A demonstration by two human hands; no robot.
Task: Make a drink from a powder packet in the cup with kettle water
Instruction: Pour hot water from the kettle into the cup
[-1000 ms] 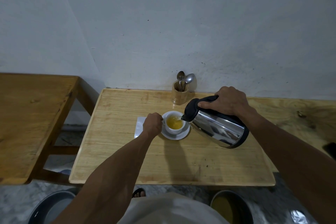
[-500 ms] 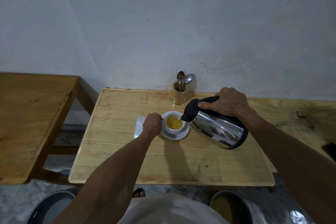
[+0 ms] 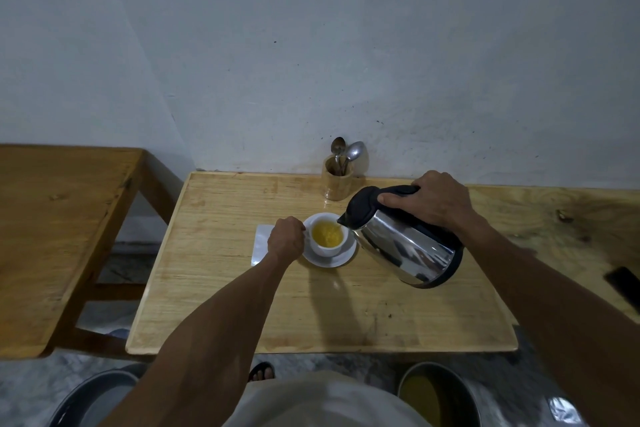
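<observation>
At frame centre, on a pale wooden table (image 3: 221,288) against a grey wall (image 3: 311,45), the tilted kettle (image 3: 405,246) is gripped by the right hand (image 3: 433,204), fingers wrapped round its handle, spout over the cup (image 3: 327,237), whose side is held by the closed left hand (image 3: 285,239).

Yellow liquid (image 3: 327,234) in the white ceramic cup (image 3: 325,236) stands higher than a second ago, its surface now rippled and frothy.

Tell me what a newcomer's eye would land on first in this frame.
The shiny steel kettle, tilted in the right hand with its spout over the white cup, stands out at the table's centre. The cup, on a saucer, holds bright yellow liquid, and the left hand grips its left side. Behind it, by the wall, a wooden holder carries two spoons.
</observation>
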